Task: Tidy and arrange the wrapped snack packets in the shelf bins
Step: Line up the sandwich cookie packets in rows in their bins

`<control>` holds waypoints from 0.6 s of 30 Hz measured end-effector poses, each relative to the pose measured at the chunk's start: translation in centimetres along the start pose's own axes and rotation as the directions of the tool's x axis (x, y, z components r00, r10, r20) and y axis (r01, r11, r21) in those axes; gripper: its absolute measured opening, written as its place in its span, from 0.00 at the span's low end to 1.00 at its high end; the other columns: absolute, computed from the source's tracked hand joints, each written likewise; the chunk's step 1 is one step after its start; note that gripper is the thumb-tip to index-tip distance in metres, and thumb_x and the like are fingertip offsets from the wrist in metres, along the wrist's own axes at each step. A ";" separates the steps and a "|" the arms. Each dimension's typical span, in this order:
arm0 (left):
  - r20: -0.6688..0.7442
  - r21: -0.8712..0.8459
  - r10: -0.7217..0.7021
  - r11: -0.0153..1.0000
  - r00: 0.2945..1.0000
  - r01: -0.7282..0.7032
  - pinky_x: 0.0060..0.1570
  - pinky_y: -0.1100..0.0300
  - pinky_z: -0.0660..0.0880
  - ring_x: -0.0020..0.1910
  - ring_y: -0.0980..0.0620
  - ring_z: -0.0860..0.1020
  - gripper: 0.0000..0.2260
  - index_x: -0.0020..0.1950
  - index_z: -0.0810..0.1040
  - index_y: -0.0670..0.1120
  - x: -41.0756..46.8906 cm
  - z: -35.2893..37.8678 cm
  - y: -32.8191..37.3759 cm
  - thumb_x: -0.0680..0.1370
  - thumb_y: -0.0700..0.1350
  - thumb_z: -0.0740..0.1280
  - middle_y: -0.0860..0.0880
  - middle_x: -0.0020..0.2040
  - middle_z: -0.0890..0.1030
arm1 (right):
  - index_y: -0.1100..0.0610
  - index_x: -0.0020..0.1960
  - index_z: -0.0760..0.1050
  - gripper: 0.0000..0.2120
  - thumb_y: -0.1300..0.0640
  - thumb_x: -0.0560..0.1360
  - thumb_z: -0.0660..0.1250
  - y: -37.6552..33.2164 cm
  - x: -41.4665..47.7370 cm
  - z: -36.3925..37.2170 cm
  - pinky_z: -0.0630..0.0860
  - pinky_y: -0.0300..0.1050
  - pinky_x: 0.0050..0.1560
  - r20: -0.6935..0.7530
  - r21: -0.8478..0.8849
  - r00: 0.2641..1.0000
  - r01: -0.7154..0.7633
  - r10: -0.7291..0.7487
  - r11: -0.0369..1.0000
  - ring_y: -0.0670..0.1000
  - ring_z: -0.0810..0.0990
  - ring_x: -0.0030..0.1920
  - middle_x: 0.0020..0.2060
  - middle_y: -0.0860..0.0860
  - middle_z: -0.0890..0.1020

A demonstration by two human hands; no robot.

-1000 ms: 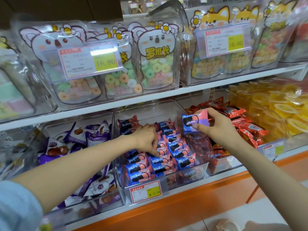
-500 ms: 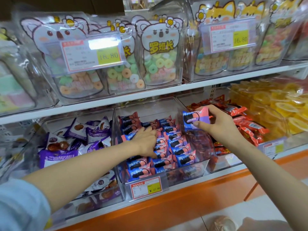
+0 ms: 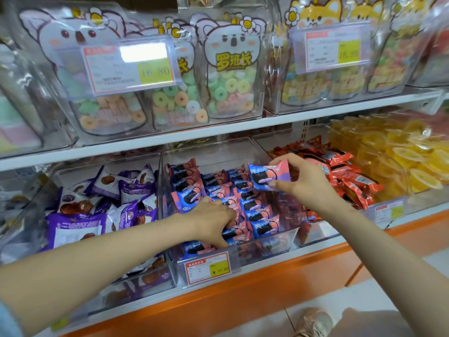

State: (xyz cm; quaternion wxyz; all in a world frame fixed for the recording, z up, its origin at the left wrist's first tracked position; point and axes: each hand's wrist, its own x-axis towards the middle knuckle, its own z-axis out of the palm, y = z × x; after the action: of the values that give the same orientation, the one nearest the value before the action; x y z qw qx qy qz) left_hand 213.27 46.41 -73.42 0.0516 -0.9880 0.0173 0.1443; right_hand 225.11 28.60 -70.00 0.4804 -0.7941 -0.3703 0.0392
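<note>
R hand (image 3: 301,183) pinches one blue-pink cookie packet (image 3: 266,177) by its right end, thumb below, finger on top. Pkt is held above the right rear of the clear middle bin (image 3: 218,152), over the standing rows (image 3: 254,206). L hand (image 3: 213,220) lies on the front rows, fingers bent down; can't tell if it grips any.

Risks:
- Forcing pkt in w/o a gap likely topples a row.
- End pinch may slip, dropping pkt into the red-packet bin (image 3: 349,177) alongside.

The left hand (image 3: 213,220) has its fingertips buried among the blue-and-pink packets (image 3: 257,215). Print on the price tag (image 3: 207,268) at 6 o'clock is too blurred to read; the shoe (image 3: 313,323) at 5 o'clock runs off the bottom edge
</note>
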 end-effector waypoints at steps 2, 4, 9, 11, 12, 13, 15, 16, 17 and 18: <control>-0.038 0.024 0.007 1.000 0.999 -0.006 0.51 0.55 0.60 0.53 0.49 0.69 0.18 0.56 0.71 0.47 0.0 0.1 0.3 0.72 0.54 0.68 0.49 0.52 0.76 | 0.51 0.50 0.75 0.15 0.60 0.68 0.75 0.1 0.0 0.1 0.78 0.52 0.48 0.004 -0.019 1.000 -0.014 0.014 1.000 0.54 0.81 0.46 0.44 0.52 0.83; -0.058 0.063 0.010 0.998 0.998 -0.006 0.53 0.53 0.61 0.54 0.48 0.70 0.17 0.57 0.69 0.46 0.1 0.2 0.4 0.72 0.53 0.68 0.48 0.53 0.75 | 0.52 0.50 0.75 0.15 0.61 0.67 0.75 0.1 0.0 0.1 0.79 0.50 0.46 0.006 -0.017 1.000 -0.021 0.021 1.000 0.53 0.81 0.45 0.44 0.52 0.82; -0.129 0.186 0.021 0.983 0.991 0.004 0.53 0.53 0.61 0.58 0.47 0.69 0.18 0.59 0.71 0.47 0.1 0.8 0.6 0.73 0.54 0.65 0.47 0.58 0.73 | 0.53 0.50 0.74 0.15 0.63 0.68 0.75 -0.3 -0.1 0.3 0.76 0.40 0.41 0.023 -0.017 1.000 -0.007 0.008 1.000 0.47 0.80 0.41 0.43 0.51 0.82; -0.155 0.189 0.027 0.982 0.988 0.003 0.53 0.53 0.62 0.58 0.48 0.69 0.16 0.57 0.73 0.47 0.0 0.8 0.6 0.74 0.55 0.65 0.48 0.57 0.73 | 0.54 0.50 0.74 0.15 0.63 0.68 0.75 -0.4 -0.2 0.3 0.75 0.40 0.41 0.037 -0.017 0.999 -0.002 0.002 1.000 0.46 0.79 0.40 0.43 0.51 0.81; -0.159 0.171 0.032 0.985 0.987 -0.004 0.52 0.54 0.62 0.57 0.48 0.69 0.14 0.55 0.73 0.48 0.0 0.8 0.6 0.74 0.54 0.66 0.49 0.56 0.73 | 0.54 0.50 0.74 0.15 0.63 0.68 0.75 -0.4 -0.2 0.3 0.75 0.41 0.42 0.042 -0.022 0.999 0.001 0.000 1.000 0.46 0.79 0.40 0.43 0.52 0.81; -0.159 0.135 0.037 0.991 0.987 -0.015 0.51 0.54 0.61 0.56 0.49 0.69 0.12 0.52 0.74 0.48 -0.1 0.8 0.6 0.73 0.53 0.66 0.49 0.54 0.73 | 0.53 0.50 0.74 0.15 0.63 0.68 0.75 -0.4 -0.2 0.3 0.75 0.42 0.41 0.050 -0.025 0.999 0.000 0.001 1.000 0.46 0.78 0.40 0.43 0.52 0.81; -0.146 0.055 0.041 0.998 0.988 -0.033 0.49 0.55 0.59 0.54 0.50 0.69 0.08 0.47 0.73 0.49 -0.3 0.8 0.5 0.73 0.50 0.67 0.51 0.50 0.71 | 0.52 0.49 0.74 0.15 0.63 0.68 0.75 -0.4 -0.2 0.4 0.73 0.37 0.38 0.071 -0.025 0.997 -0.003 0.004 1.000 0.45 0.76 0.37 0.41 0.52 0.80; -0.135 0.034 0.043 0.999 0.990 -0.039 0.47 0.56 0.58 0.53 0.50 0.69 0.07 0.47 0.73 0.49 -0.4 0.8 0.4 0.73 0.49 0.68 0.52 0.48 0.69 | 0.51 0.48 0.73 0.15 0.63 0.68 0.75 -0.4 -0.2 0.5 0.72 0.35 0.36 0.082 -0.025 0.997 -0.003 0.005 1.000 0.44 0.75 0.36 0.41 0.52 0.80; -0.126 0.021 0.046 0.999 0.991 -0.044 0.46 0.57 0.58 0.53 0.51 0.70 0.06 0.46 0.74 0.48 -0.6 0.7 0.4 0.73 0.48 0.68 0.52 0.47 0.68 | 0.50 0.47 0.73 0.15 0.64 0.68 0.75 -0.4 -0.2 0.6 0.72 0.34 0.36 0.097 -0.027 0.995 -0.002 0.004 1.000 0.45 0.75 0.35 0.41 0.52 0.80; -0.120 0.015 0.049 0.999 0.992 -0.047 0.46 0.56 0.58 0.52 0.51 0.70 0.05 0.46 0.74 0.48 -0.7 0.7 0.4 0.73 0.46 0.68 0.52 0.47 0.67 | 0.49 0.46 0.73 0.16 0.64 0.67 0.75 -0.5 -0.2 0.8 0.72 0.35 0.36 0.112 -0.037 0.994 0.000 0.004 0.999 0.46 0.75 0.35 0.41 0.51 0.80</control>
State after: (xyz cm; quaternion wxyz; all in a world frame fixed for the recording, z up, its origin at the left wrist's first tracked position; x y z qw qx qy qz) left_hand 212.33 46.16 -73.96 0.0528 -0.9939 0.0450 0.0854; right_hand 224.37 29.15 -70.10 0.4442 -0.7996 -0.3967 0.0773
